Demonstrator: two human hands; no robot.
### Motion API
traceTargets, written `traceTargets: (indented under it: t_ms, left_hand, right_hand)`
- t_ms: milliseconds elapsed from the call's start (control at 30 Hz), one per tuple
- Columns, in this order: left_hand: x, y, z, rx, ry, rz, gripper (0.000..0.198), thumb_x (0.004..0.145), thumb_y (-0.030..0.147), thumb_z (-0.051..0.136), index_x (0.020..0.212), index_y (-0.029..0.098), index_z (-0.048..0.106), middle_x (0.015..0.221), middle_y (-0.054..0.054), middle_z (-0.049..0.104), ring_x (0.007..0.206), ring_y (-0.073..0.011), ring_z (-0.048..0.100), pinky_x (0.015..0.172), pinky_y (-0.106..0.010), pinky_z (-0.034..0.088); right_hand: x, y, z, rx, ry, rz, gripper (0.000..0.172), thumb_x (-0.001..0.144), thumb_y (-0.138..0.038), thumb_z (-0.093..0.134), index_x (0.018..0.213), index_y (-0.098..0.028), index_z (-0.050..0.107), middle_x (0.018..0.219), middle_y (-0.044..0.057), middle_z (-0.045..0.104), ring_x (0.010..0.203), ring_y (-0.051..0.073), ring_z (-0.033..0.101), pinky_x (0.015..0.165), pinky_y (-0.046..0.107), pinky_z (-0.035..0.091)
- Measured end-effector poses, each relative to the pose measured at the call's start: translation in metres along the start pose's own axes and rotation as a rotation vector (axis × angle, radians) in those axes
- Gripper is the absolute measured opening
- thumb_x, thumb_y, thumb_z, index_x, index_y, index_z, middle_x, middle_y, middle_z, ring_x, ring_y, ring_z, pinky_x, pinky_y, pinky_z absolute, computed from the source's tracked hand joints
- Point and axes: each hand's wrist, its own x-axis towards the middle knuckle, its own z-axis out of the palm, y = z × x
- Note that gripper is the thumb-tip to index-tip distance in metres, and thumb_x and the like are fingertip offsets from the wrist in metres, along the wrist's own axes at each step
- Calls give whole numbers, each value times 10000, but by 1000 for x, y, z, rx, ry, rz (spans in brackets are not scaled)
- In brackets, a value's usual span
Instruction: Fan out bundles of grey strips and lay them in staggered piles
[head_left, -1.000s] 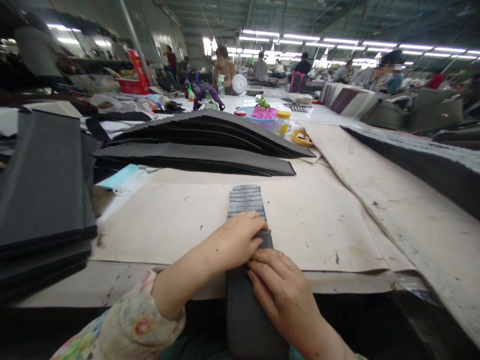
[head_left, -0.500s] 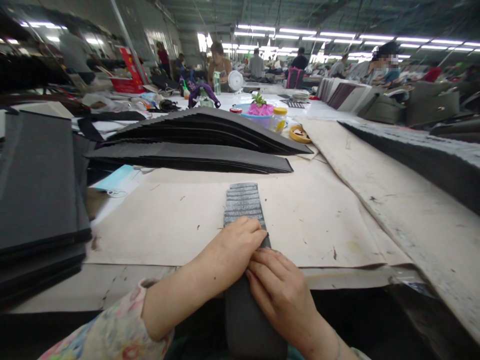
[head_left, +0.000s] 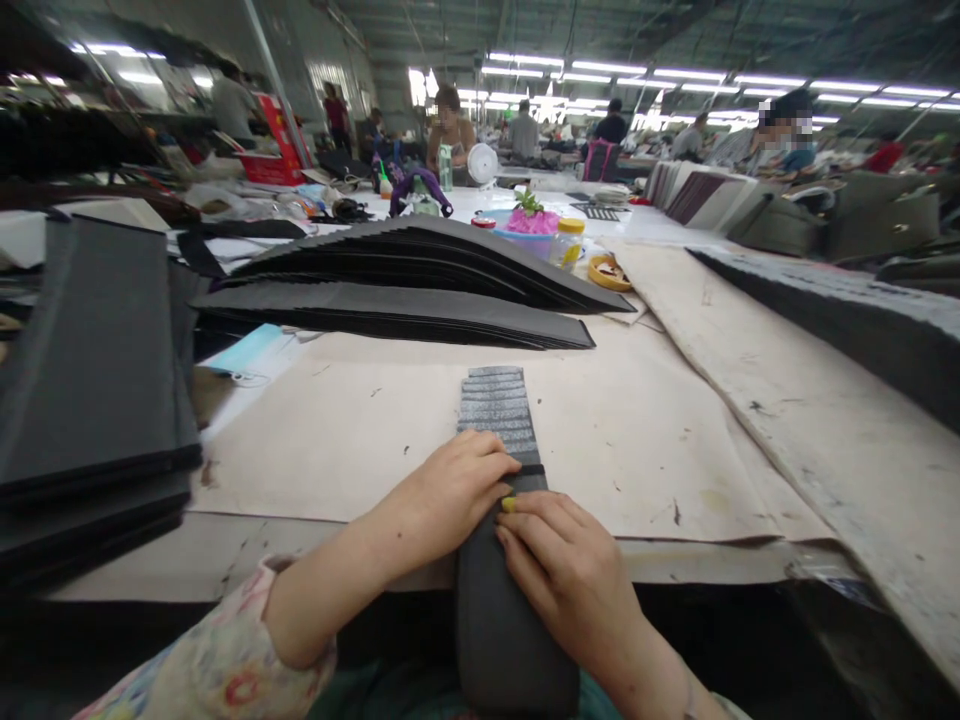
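A stack of narrow dark grey strips (head_left: 495, 410) lies fanned out lengthwise on the paper-covered table (head_left: 360, 440), its near end hanging over the front edge toward me (head_left: 502, 630). My left hand (head_left: 450, 490) rests curled on the strips, fingers pressed down on the top one. My right hand (head_left: 562, 570) lies just below it, fingertips pinching the top strip's edge beside a small yellow spot (head_left: 508, 504).
Curved piles of black sheets (head_left: 420, 290) lie beyond the strips. Dark flat panels (head_left: 90, 370) are stacked at the left. A long grey-flecked row (head_left: 847, 320) runs along the right. A pink bowl (head_left: 529, 225), a jar (head_left: 567, 243) and a tape roll (head_left: 607, 272) stand further back; other people work behind.
Both hands stay on the strip stack; the fingers have shifted slightly along the top strip. The view has moved a little.
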Motion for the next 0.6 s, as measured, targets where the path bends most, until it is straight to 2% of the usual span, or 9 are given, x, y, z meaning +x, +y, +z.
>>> traceTargets:
  t_ms: [67, 133, 300, 467, 600]
  left_hand:
    - [-5, 0, -3, -34, 26, -55, 188, 842, 178, 497, 1017, 162, 564, 972, -38, 539, 945, -168, 461, 855, -295, 393]
    - [-7, 0, -5, -58, 40, -88, 171, 839, 186, 507, 1000, 164, 560, 974, -33, 541, 948, -165, 464, 859, -294, 394]
    - [-9, -1, -5, -48, 49, -119, 162, 826, 219, 533, 981, 179, 556, 951, -29, 538, 937, -177, 467, 850, -314, 399]
    - [-11, -5, 2, 3, 80, -82, 143, 844, 245, 508, 960, 169, 544, 928, -30, 527, 918, -177, 459, 829, -311, 403]
    - [-13, -3, 8, 144, 52, -39, 150, 879, 255, 436, 870, 161, 552, 871, -38, 516, 848, -185, 454, 757, -321, 414]
  right_hand:
    - [2, 1, -1, 1, -34, 8, 117, 843, -144, 460, 857, -181, 570, 864, 32, 602, 836, 157, 528, 759, 323, 457]
    - [4, 4, -3, -32, -44, 15, 132, 851, -159, 450, 921, -184, 560, 897, 40, 595, 851, 162, 522, 771, 328, 450]
    - [13, 15, -8, -257, 11, 72, 326, 844, -231, 473, 1164, -168, 481, 1048, 92, 550, 977, 215, 481, 854, 407, 410]
    - [20, 20, -7, -265, -106, 59, 283, 855, -205, 446, 1124, -170, 524, 1035, 85, 551, 959, 202, 490, 849, 384, 424]
    - [22, 17, -5, -278, -135, -10, 236, 869, -188, 419, 1046, -146, 570, 953, 83, 579, 897, 185, 518, 821, 356, 446]
